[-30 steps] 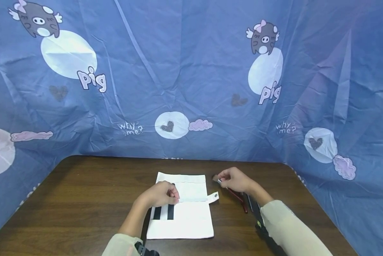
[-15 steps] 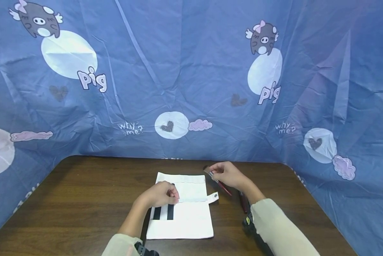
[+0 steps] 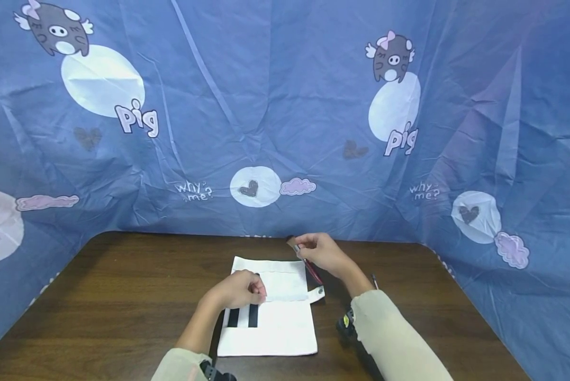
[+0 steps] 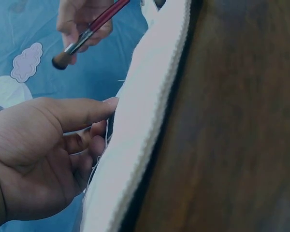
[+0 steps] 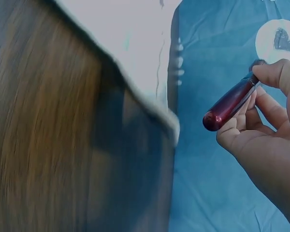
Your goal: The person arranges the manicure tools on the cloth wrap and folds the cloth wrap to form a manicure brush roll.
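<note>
A white cloth case lies unfolded on the table, two black strips showing on its left part. My left hand pinches the edge of its inner flap between thumb and fingers; the left wrist view shows the thumb at the cloth's edge. Beyond the case's right side, my right hand holds a makeup brush near its silver ferrule. Brown bristles point up and left, and the shiny red handle slants down toward the case.
A short strap with a metal snap sticks out from the case's right edge. One thin dark item lies partly hidden by the right sleeve. Behind the brown wooden table hangs a blue printed curtain.
My right hand has lifted the brush away from the items on the right and carried it left and farther back, toward the case. The left hand has stayed in place at the flap.
</note>
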Tool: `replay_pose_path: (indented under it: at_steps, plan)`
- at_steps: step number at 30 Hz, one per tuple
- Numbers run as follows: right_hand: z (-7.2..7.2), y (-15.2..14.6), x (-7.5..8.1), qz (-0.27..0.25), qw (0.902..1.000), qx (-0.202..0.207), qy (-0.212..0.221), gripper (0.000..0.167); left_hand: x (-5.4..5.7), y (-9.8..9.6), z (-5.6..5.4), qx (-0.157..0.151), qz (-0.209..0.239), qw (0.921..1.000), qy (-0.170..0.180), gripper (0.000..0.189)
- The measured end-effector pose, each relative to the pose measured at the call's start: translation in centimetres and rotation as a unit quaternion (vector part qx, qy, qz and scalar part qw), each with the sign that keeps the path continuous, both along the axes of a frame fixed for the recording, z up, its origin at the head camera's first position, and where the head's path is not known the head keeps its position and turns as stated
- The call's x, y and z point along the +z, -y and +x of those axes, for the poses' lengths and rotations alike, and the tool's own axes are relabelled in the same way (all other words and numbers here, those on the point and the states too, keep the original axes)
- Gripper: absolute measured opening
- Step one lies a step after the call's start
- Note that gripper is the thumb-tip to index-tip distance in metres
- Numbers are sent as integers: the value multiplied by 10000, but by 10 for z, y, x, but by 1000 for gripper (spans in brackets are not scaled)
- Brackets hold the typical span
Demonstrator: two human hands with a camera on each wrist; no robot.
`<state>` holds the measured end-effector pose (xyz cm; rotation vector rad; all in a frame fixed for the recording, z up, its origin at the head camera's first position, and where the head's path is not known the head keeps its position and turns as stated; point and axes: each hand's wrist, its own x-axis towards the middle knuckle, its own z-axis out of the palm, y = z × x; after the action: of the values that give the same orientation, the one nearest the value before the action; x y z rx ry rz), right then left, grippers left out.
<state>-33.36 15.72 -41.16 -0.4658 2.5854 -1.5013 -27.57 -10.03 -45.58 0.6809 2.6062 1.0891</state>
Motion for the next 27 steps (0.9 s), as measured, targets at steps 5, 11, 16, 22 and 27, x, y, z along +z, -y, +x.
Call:
replay_pose_path:
  at_steps: [5, 11, 16, 22, 27]
  plan:
    - [0, 17, -2, -393, 9992, -112, 48, 34, 0, 1, 0, 8, 6, 10000, 28, 11]
    - [-3, 33, -10, -918, 9955, -214, 80, 36, 1, 2, 1, 5, -7, 10000, 60, 10]
    - [-4, 43, -15, -1113, 9932, -320, 91, 35, 0, 0, -1, -55, 4, 10000, 41, 10]
    - [-1, 52, -21, -1348, 9890, -555, 261, 35, 0, -1, -2, -172, 34, 9998, -21, 9]
    - [-3, 58, -28, -1729, 9820, -620, 446, 34, 2, -1, -3, -118, 14, 9999, 34, 7]
